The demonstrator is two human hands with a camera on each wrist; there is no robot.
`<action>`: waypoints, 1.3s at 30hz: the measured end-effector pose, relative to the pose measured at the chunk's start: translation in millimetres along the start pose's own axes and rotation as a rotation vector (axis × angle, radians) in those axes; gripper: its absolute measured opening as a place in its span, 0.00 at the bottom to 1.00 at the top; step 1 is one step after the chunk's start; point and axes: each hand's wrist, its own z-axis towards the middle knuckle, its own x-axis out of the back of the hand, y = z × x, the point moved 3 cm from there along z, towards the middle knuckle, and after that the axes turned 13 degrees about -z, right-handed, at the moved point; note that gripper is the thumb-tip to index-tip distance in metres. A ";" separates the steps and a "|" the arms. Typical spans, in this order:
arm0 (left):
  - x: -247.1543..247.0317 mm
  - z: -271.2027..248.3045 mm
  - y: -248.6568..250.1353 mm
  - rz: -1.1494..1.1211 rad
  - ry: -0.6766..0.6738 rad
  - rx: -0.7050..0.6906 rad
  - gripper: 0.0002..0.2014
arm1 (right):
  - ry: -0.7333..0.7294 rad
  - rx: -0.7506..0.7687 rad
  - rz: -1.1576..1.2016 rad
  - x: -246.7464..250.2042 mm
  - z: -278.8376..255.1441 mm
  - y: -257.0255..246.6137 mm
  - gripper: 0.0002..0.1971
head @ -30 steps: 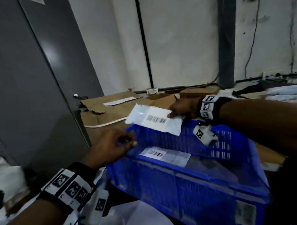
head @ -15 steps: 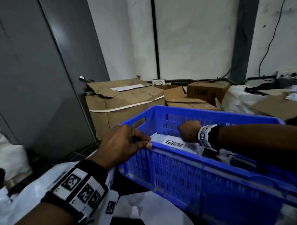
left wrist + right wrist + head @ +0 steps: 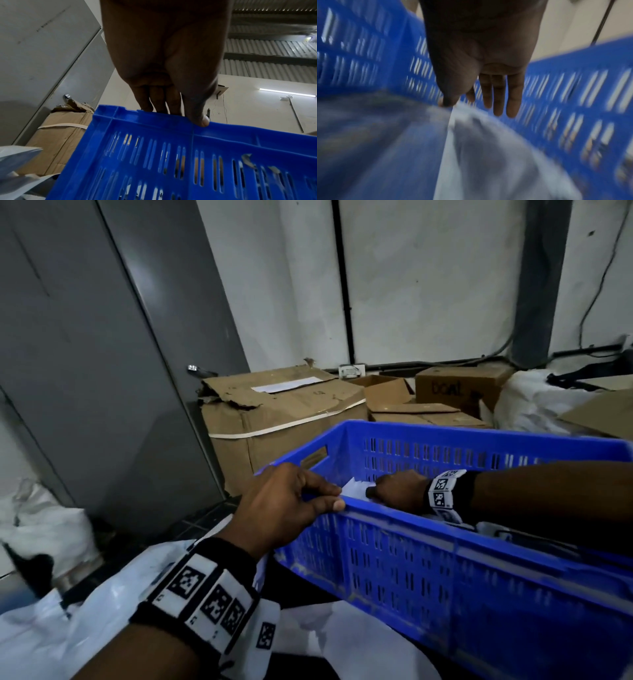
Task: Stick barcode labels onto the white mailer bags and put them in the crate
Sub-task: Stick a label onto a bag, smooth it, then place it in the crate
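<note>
My left hand (image 3: 287,501) grips the blue slotted plastic crate (image 3: 445,570) rim; my right hand (image 3: 481,56), fingers (image 3: 498,94) straight, rests on a white plastic mailer bag (image 3: 488,155) inside.

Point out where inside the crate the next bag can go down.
Inside the blue crate, room shows along the far slotted wall, beyond the right hand. The near-left corner is crowded: white mailer bag under that hand, left hand gripping the rim. The floor further right is hidden.

floor: dark tiled strip (image 3: 202,522) showing by the grey door
on it: torn cardboard box (image 3: 274,419), smaller cartons (image 3: 455,392) behind; their bases are hidden
</note>
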 end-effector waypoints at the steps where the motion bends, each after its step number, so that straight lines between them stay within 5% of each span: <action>1: -1.6 -0.7 -0.5 -0.004 -0.002 0.002 0.12 | 0.015 0.001 -0.003 4.2 -1.7 2.6 0.20; 7: 4.3 -19.2 3.8 0.009 -0.079 -0.002 0.25 | 0.112 -0.059 -0.091 94.6 -39.8 33.5 0.26; 12: 32.2 -52.4 21.9 -0.125 0.032 0.005 0.17 | 0.325 -0.174 -0.067 208.7 -100.6 45.2 0.21; 18: 107.9 -148.8 31.4 -0.286 0.218 0.157 0.10 | 0.545 -0.094 0.223 298.2 -168.7 -36.7 0.16; 22: 157.4 -224.0 22.8 -0.402 0.410 0.288 0.06 | 0.469 0.077 0.440 293.3 -176.1 -137.4 0.12; 29: 168.5 -319.7 -15.8 -0.500 0.556 0.552 0.03 | 0.013 0.188 0.803 230.0 -169.8 -297.5 0.26; 34: 149.0 -353.3 -30.7 -0.617 0.548 0.668 0.04 | -0.026 -0.122 1.073 195.9 -160.2 -345.6 0.41; 39: 131.2 -367.1 -27.8 -0.778 0.550 0.707 0.02 | -0.039 -0.348 1.310 173.8 -139.1 -359.4 0.33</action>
